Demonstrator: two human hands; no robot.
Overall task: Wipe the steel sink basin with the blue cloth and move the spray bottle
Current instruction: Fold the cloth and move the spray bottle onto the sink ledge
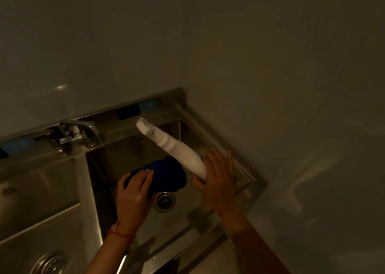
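Note:
The right steel sink basin (129,154) lies under both my hands, its round drain (165,201) near the middle. A bunched blue cloth (166,174) sits on the basin floor just behind the drain. My left hand (134,192) holds the cloth's left part, fingers laid over it and thumb curled round its edge. My right hand (216,180) grips the base of a white spray bottle (177,148). The bottle is tilted, its nozzle pointing up and to the left above the basin.
A chrome tap (79,135) stands on the ledge between the two basins. A second basin (41,200) with its own drain (50,264) lies to the left. Tiled walls close in behind and to the right. The scene is dim.

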